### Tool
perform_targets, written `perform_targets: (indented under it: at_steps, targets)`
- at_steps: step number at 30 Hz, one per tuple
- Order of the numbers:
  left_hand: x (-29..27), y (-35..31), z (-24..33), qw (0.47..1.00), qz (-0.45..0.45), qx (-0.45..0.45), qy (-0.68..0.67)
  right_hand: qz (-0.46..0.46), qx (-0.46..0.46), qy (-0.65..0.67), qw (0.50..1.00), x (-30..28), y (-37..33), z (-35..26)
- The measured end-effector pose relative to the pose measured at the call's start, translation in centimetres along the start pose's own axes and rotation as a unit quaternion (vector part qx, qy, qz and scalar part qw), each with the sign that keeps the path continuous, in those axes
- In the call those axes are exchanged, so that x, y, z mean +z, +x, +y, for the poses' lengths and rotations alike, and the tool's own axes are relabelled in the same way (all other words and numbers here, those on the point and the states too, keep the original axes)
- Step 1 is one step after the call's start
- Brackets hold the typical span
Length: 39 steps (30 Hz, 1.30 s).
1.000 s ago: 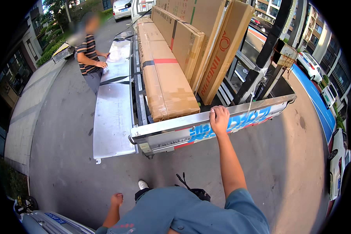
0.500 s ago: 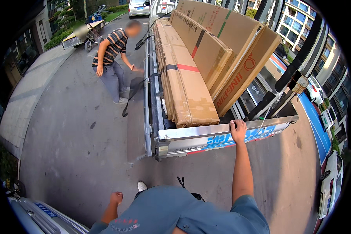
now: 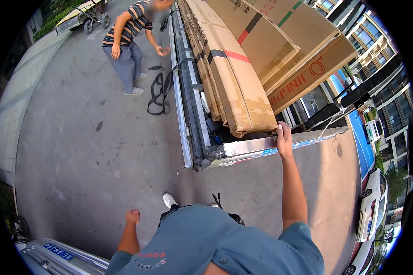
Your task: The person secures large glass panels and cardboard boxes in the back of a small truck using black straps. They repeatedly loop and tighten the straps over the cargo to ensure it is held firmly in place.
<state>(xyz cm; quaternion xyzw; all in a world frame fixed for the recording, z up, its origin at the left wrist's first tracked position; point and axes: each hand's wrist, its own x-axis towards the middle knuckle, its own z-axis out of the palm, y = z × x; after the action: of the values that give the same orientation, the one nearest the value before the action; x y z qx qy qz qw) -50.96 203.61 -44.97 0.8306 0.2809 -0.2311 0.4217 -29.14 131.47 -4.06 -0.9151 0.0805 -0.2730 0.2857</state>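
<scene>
My right hand (image 3: 284, 140) is closed over the top edge of the truck's metal tailgate (image 3: 248, 145), its arm stretched forward. Just beyond those fingers is the taped end of a long cardboard box (image 3: 241, 91), lying lengthwise in the truck bed. Wide flat cartons (image 3: 303, 78) lean on edge beside it, to the right. My left hand (image 3: 133, 216) hangs low at my left side, its fingers curled; I see nothing in it. The truck's side rail (image 3: 181, 101) runs away from me on the left.
A co-worker in a striped shirt (image 3: 128, 27) stands left of the truck, one hand near its side. A black strap (image 3: 159, 98) lies on the ground there. A parked vehicle (image 3: 62, 256) is at lower left, a cart (image 3: 85, 16) at far left, white cars (image 3: 371, 206) at right.
The view has moved nearer the truck. My right hand keeps its hold on the tailgate. The black strap, partly hanging from the truck side before, now lies looped on the ground.
</scene>
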Motion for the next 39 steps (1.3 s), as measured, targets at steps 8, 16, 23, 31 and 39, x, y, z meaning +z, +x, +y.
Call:
perform_targets:
  at_steps: [8,16,23,31,39]
  targets:
    - [-3.4,1.9,6.7,0.991,0.095,0.096,-0.014,-0.024,0.016,-0.107,0.994,6.0,0.1,-7.1]
    - [-7.0,-5.4,31.0,0.904,0.169,0.301,-0.253,-0.048,0.053,-0.098,0.993,4.9,-1.0,-5.7]
    - [-7.3,-5.7,30.7,0.887,0.201,0.205,-0.361,-0.046,0.052,-0.118,0.991,5.0,-1.0,-6.7]
    - [-5.8,-11.8,28.5,0.850,0.179,0.192,-0.457,-0.066,0.010,-0.103,0.992,4.7,-1.1,-6.9]
    - [-10.2,-23.0,38.6,0.865,0.101,0.348,-0.348,-0.056,0.034,-0.110,0.992,5.0,-1.2,-6.3]
